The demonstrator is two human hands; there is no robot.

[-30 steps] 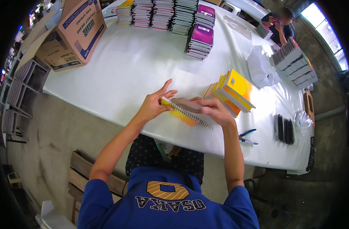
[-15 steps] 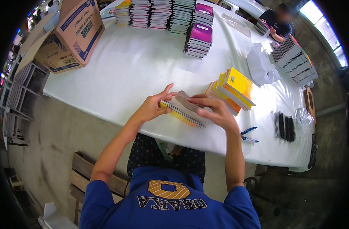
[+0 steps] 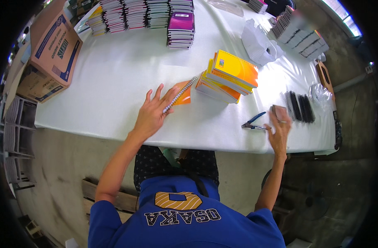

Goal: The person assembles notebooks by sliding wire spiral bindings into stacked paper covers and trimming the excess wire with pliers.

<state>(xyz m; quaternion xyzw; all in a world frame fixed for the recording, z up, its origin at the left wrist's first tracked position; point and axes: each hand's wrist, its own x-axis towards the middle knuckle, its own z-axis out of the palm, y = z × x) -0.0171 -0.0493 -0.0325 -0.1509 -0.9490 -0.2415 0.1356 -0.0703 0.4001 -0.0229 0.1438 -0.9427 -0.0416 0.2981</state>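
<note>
My left hand (image 3: 152, 110) rests with its fingers stretched over a small spiral notebook (image 3: 183, 96), which lies slanted on the white table, orange cover showing beside the wire coil. Off to the right, close to the table's front edge, my right hand (image 3: 280, 129) has its fingers on a small brownish flat piece (image 3: 279, 110). This hand is slightly blurred, and its fingers partly hide the piece. Blue-handled pliers (image 3: 254, 122) lie just left of it. Black wire coils (image 3: 302, 108) lie just beyond it on the right.
A stack of yellow and orange notebooks (image 3: 234, 72) stands right of the left hand. Taller notebook stacks (image 3: 158, 14) line the back. A cardboard box (image 3: 56, 53) sits at the left. White plastic bag (image 3: 259, 43) and more stacked notebooks (image 3: 300, 37) are at the far right.
My right hand has moved away from the notebook to the right, past the pliers, with the brownish piece. The notebook now lies turned on the table under my left hand. The view has shifted.
</note>
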